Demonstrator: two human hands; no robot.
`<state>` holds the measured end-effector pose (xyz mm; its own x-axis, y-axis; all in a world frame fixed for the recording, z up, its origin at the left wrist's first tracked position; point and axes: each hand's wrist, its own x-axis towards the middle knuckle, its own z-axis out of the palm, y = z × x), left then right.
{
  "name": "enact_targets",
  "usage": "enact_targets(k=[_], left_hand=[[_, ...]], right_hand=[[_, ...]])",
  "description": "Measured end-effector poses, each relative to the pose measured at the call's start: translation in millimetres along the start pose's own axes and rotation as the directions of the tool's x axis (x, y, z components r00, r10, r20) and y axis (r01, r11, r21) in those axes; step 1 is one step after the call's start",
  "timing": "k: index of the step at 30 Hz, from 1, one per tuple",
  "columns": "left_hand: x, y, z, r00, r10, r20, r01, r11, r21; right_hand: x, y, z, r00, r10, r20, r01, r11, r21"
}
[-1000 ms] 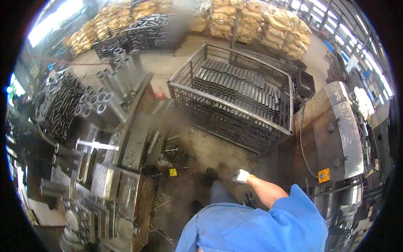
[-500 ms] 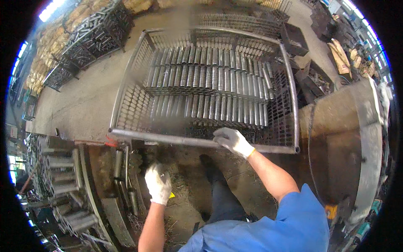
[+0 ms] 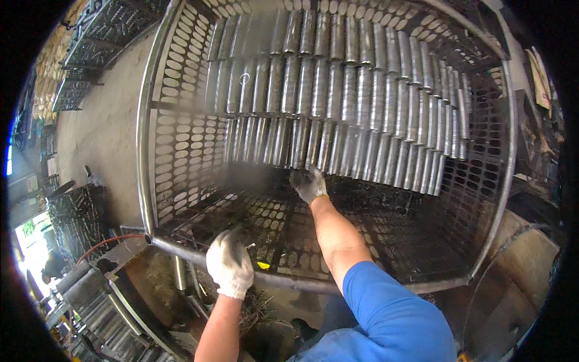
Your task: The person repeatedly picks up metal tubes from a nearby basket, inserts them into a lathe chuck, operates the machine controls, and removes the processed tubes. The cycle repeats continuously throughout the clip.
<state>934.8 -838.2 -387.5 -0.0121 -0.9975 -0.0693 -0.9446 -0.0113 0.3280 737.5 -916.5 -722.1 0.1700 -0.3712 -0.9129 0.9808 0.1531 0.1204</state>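
The right hand (image 3: 310,186) reaches to the near ends of the front row of pipes (image 3: 369,158), its fingers blurred; whether they touch or pinch one I cannot tell. The left hand (image 3: 230,264) is at the near rim of the mesh basket (image 3: 144,157), fingertips smeared, their grip unclear. The pipes lie in rows inside, a hazy patch veiling some at left. The basket's far rim is partly cut off by the top edge.
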Motion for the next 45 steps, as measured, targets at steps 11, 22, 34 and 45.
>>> enact_targets(k=[11,22,34,45], left_hand=[[11.9,-2.8,-1.6,0.993,0.070,0.095,-0.068,0.997,-0.026],[-13.0,-2.8,-8.4,0.996,-0.066,0.053,0.061,0.994,0.090],[-395.6,42.1,-88.1,0.968,-0.121,0.219,0.238,0.167,-0.957],[-818.6,-39.2,-191.5,0.501,-0.734,-0.459,-0.123,0.464,-0.877]], right_hand=[[77.1,5.5,14.2,0.992,-0.122,-0.038,0.126,0.869,0.479],[-277.8,-76.4,55.8,0.799,-0.457,0.390,0.574,0.391,-0.719],[-614.0,87.1,-120.7,0.710,0.409,0.573,0.567,0.150,-0.810],[-729.3,345.1,-285.6,0.130,0.953,0.275,0.943,-0.033,-0.330]])
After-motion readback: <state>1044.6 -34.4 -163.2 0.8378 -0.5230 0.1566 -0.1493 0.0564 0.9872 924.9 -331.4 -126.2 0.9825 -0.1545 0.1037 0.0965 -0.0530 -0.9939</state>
